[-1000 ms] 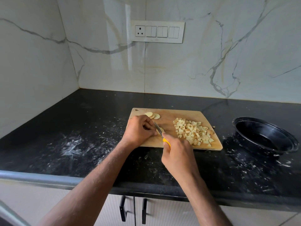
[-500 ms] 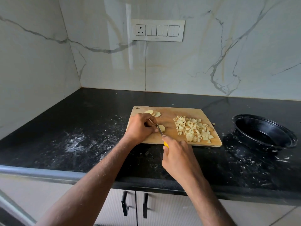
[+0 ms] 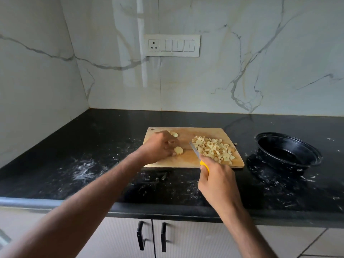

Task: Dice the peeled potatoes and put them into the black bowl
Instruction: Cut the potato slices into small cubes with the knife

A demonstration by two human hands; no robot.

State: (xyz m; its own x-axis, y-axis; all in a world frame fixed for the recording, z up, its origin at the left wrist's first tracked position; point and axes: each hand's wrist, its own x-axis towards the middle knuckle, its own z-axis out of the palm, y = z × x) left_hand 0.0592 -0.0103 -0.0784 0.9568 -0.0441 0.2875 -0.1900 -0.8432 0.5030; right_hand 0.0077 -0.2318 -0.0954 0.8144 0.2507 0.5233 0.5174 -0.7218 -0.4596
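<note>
Most potato sits diced (image 3: 214, 150) on the cutting board's (image 3: 188, 159) right half, my right hand (image 3: 216, 180) gripping the knife (image 3: 195, 151), left hand (image 3: 158, 148) curled over remaining slices (image 3: 178, 150) near its left edge, black bowl (image 3: 287, 152) unfilled.

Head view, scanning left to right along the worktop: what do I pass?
Left hand → potato slice → knife → diced potato pile → black bowl.
</note>
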